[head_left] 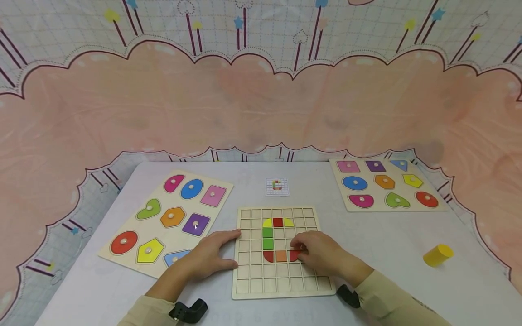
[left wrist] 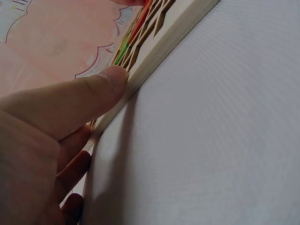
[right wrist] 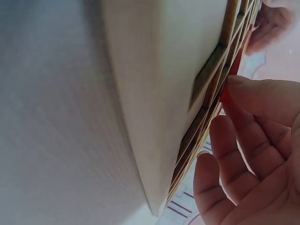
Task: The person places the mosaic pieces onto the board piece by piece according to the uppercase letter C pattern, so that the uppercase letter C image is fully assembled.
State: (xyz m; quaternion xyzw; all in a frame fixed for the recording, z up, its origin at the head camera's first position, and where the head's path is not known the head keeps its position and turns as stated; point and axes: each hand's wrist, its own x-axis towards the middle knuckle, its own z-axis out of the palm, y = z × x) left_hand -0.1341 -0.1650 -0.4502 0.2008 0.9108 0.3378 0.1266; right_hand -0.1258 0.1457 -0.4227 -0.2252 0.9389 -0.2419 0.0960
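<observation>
A wooden grid board (head_left: 249, 286) lies on the table in the head view. My left hand (head_left: 205, 257) touches its left edge with thumb and fingers spread; in the left wrist view the thumb (left wrist: 105, 86) rests against the rim. At the grid's lower right of the pattern, my right hand (head_left: 324, 254) pinches a red rounded-corner tile (head_left: 293, 256), also visible in the right wrist view under the thumb. In the grid sit an orange square tile (head_left: 281, 256), another red rounded tile (head_left: 268, 256), two green squares (head_left: 267, 238), a red square (head_left: 277, 222) and two yellow rounded tiles (head_left: 267, 222).
Behind the board lies a small pattern card (head_left: 277, 187). Knobbed shape-puzzle boards stand at left (head_left: 134, 226) and far right (head_left: 391, 208). A yellow cylinder (head_left: 437, 255) is on the right side of the table (head_left: 379, 244).
</observation>
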